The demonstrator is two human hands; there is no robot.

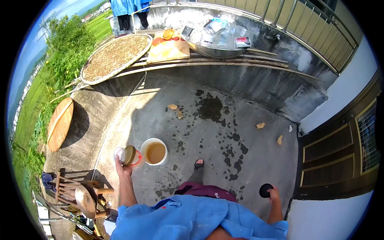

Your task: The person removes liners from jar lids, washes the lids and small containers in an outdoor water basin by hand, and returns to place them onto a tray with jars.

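Note:
My left hand [123,171] is closed around a clear plastic jar [119,153]; a brownish round face [129,155] shows at its side, and I cannot tell if that is its mouth or contents. Close by is a clear, red-marked container [138,160], partly hidden. Just right of these stands a white bucket [165,158] with brown liquid [155,153] inside. Out at the right, my right hand [274,193] grips a black round object [265,191] by its edge, like a lid or shallow cup.
Bamboo poles [248,64] along the wall carry a round drying tray [84,76], a board [168,52] and a metal basin [218,52] of plastic bottles. Wet patches [210,108] mark the concrete. Wooden stools [86,200] stand lower left; a dark door [332,160] is at right.

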